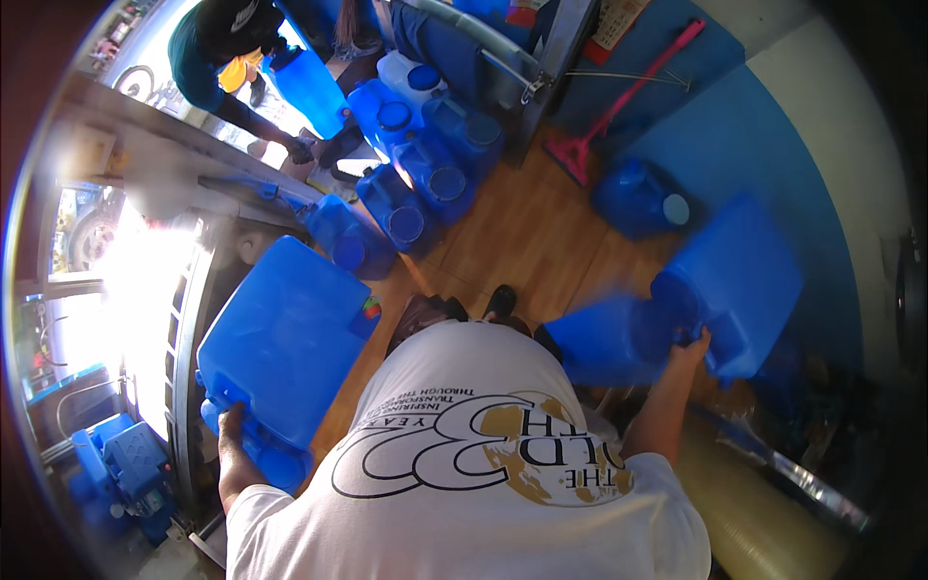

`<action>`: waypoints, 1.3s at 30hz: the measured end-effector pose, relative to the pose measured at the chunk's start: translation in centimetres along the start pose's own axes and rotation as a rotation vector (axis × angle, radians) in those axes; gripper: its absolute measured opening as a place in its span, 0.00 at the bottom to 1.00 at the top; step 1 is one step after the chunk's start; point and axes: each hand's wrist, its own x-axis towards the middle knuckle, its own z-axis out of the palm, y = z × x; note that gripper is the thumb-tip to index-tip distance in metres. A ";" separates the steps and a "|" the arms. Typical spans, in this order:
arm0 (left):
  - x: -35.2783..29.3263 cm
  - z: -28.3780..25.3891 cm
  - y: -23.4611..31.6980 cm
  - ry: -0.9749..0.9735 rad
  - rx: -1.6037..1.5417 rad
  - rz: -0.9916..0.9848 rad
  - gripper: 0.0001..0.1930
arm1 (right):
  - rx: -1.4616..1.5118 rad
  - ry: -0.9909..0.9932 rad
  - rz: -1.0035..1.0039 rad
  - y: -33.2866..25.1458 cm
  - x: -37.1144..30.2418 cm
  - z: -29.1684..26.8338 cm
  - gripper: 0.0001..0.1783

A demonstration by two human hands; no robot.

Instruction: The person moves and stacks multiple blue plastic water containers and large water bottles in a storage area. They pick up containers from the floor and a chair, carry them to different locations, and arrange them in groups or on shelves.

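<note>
My left hand [232,421] is closed round the handle of a big blue water jug [290,333], which hangs tilted at my left side. A second blue container [275,459] shows just below that handle; I cannot tell if it is held too. On the other side my right hand [690,350] grips another blue water jug [749,280] by its handle, out to my right. Another blue jug [614,338], smeared by motion, is beside that hand, and whether the fingers hold it as well is unclear.
Several blue jugs [440,179] crowd the tiled floor ahead. One more jug [640,200] stands near the blue wall, below a pink long-handled floor tool [619,111]. At the doorway a co-worker [217,68] bends beside a blue jug [307,89]. Blue containers [135,464] sit lower left.
</note>
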 end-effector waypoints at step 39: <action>-38.2 67.7 65.0 -0.685 0.677 0.540 0.28 | 0.456 0.634 -0.134 -23.8 23.6 -11.6 0.12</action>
